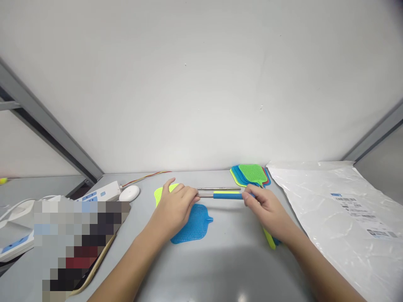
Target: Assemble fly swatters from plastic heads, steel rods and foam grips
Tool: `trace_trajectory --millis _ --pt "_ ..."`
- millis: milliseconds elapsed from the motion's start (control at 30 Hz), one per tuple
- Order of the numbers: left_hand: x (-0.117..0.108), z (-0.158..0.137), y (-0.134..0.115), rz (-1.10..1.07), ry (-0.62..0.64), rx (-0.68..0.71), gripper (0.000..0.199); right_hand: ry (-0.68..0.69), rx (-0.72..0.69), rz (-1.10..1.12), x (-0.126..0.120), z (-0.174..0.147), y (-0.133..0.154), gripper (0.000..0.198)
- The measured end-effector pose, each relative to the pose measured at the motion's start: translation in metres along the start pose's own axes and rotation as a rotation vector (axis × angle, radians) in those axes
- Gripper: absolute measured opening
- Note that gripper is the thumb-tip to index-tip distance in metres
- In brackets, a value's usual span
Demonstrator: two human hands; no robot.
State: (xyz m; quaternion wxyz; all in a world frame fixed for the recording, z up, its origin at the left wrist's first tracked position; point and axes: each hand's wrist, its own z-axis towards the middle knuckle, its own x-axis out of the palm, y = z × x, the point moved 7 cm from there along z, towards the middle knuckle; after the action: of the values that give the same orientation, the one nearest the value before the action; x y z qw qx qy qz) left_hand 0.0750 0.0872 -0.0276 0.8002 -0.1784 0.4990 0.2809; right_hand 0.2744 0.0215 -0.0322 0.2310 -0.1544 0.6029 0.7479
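Observation:
A fly swatter handle [228, 196] with a blue grip and a thin metal rod lies level between my hands. My left hand [176, 203] pinches the rod's end, the index finger raised. My right hand [262, 205] closes around the far end of the blue grip. Just behind it are a thin metal rod [220, 188] and a strip of yellow-green. Under and beside my left hand lie a blue fly swatter head [195, 224] with a short neck and a yellow-green swatter head [159, 195], partly covered. Yellow-green and blue handles [270, 240] show below my right hand.
Stacked fly swatters [252, 174] in green, blue, yellow and red lie at the back. A white plastic mailing bag [321, 184] covers the right side. At left are a power strip [107, 191], a round white object [129, 193] and a pixelated item [91, 239]. A wall [201, 105] stands behind.

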Motion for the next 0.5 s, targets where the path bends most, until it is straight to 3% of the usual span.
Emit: trace_trajectory --millis 200,400,500 --pt "0.008 -0.003 -0.02 0.001 0.068 0.038 0.021 -0.007 0.015 -0.106 0.006 0.002 0.0 0.044" --pt "0.018 -0.002 -0.027 -0.008 0.137 0.071 0.024 0.152 0.045 -0.223 0.016 0.002 -0.005 0.044" --pt "0.02 -0.002 -0.03 0.014 0.15 0.058 0.025 0.204 -0.011 -0.321 0.022 0.001 -0.004 0.034"
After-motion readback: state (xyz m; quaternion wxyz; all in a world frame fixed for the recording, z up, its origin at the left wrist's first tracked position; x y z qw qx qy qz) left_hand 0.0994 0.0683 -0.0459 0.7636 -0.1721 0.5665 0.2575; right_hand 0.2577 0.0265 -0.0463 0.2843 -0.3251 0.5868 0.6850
